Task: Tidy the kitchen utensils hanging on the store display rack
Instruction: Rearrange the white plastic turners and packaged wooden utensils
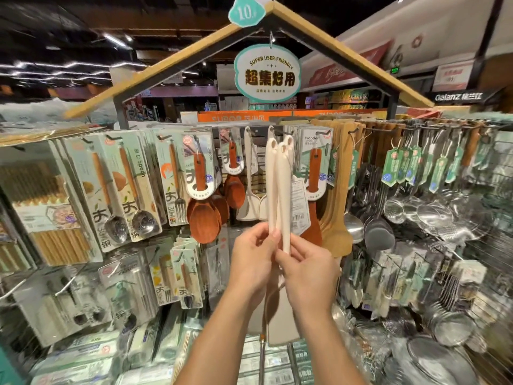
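Two cream spatulas are being held upright in front of the display rack, handle ends up, their hanging holes sitting just below the centre hook. The left hand is gripping the lower handles, its fingers curling round them from the left. The right hand is pinching the same handles from the right, thumb and fingertips closing on the shafts. Both hands are touching each other at the grip. The blades are hanging below the hands, largely hidden by the wrists. A paper label is dangling beside the right-hand spatula.

Judged from this arrangement, the step in hand is regrouping loose spatulas for rehanging; more cream spatulas are already hanging on the hook just to the left, and wooden spoons are hanging further left. The next move is calling for aligning both handle holes, raising them level with the hook tip, and threading them on together without snagging the label cord.
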